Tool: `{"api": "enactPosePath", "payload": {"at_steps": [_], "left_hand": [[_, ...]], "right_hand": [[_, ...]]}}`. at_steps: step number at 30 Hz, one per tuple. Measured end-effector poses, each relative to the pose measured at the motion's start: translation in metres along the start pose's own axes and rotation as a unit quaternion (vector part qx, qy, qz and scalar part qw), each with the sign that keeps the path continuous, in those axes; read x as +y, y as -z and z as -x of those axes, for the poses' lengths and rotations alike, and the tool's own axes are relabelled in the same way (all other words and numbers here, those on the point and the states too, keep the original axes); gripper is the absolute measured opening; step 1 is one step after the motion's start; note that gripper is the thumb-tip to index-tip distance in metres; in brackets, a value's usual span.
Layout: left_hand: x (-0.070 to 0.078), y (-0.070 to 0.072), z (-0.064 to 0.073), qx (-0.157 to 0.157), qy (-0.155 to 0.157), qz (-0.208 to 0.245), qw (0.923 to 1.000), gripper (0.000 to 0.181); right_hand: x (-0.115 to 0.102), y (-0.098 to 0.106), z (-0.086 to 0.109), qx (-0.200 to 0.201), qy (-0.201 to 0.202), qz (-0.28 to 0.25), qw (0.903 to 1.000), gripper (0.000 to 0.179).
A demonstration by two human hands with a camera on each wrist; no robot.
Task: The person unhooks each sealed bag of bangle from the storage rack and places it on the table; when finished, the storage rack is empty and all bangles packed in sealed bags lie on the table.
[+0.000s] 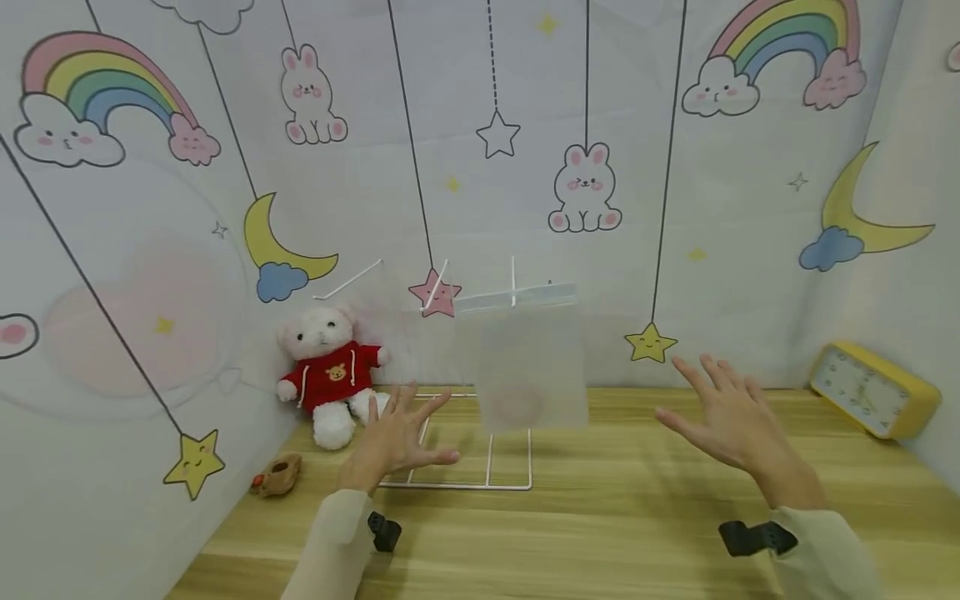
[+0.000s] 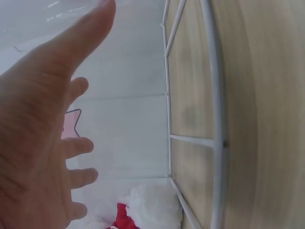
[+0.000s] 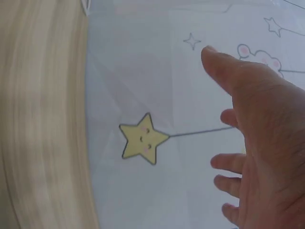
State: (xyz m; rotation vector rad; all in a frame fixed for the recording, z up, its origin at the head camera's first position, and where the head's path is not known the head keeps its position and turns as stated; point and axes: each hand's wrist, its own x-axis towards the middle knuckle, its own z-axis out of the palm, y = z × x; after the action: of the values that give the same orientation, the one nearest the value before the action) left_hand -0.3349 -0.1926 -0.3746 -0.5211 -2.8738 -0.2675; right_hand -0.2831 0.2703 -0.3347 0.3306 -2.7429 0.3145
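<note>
Both hands are raised with spread fingers, holding nothing. My left hand [image 1: 397,437] is in front of the left part of a white wire rack [image 1: 517,487]; the left wrist view shows its thumb and fingers [image 2: 78,149] beside the rack's bars [image 2: 218,119]. From a prong on the upper part of the rack hangs a frosted translucent pouch [image 1: 532,358] with a pale bluish strip along its top edge. My right hand [image 1: 731,425] is to the right of the pouch, apart from it, above the wooden table. In the right wrist view, only patterned backdrop shows beyond this hand [image 3: 271,143].
A white teddy bear [image 1: 330,375] in a red hoodie sits behind my left hand. A small brown object [image 1: 277,477] lies at the table's left edge. At the right back stands a yellow clock [image 1: 873,387]. A cartoon-printed backdrop [image 1: 495,208] encloses the wooden table [image 1: 600,517].
</note>
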Motion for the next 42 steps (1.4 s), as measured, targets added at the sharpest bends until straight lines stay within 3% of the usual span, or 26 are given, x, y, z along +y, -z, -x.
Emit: {"api": "enactPosePath", "payload": {"at_steps": [7, 13, 19, 25, 31, 36, 42], "left_hand": [[-0.002, -0.002, 0.001, -0.022, 0.002, 0.011, 0.9997, 0.096], [-0.002, -0.002, 0.002, -0.062, -0.014, 0.038, 0.9973, 0.091], [0.0, -0.006, 0.004, -0.119, -0.016, 0.066, 0.9906, 0.088], [-0.007, -0.012, 0.008, -0.146, -0.01, 0.053, 0.9879, 0.08], [-0.012, -0.018, 0.011, -0.165, -0.003, 0.068, 0.9839, 0.074], [-0.017, -0.018, 0.009, -0.17, 0.0, 0.068, 0.9831, 0.072], [-0.021, -0.016, 0.006, -0.182, -0.005, 0.083, 0.9798, 0.071]], "right_hand": [[-0.031, -0.01, -0.021, 0.004, 0.037, -0.052, 0.9979, 0.08], [-0.065, -0.018, -0.04, 0.012, 0.078, -0.129, 0.9886, 0.078], [-0.088, -0.024, -0.049, 0.024, 0.075, -0.207, 0.9752, 0.071], [-0.106, -0.032, -0.054, 0.06, 0.075, -0.23, 0.9685, 0.052], [-0.113, -0.042, -0.056, 0.073, 0.088, -0.244, 0.9629, 0.019], [-0.11, -0.04, -0.059, 0.102, 0.093, -0.258, 0.9564, 0.017], [-0.101, -0.034, -0.059, 0.116, 0.072, -0.255, 0.9573, 0.024]]}}
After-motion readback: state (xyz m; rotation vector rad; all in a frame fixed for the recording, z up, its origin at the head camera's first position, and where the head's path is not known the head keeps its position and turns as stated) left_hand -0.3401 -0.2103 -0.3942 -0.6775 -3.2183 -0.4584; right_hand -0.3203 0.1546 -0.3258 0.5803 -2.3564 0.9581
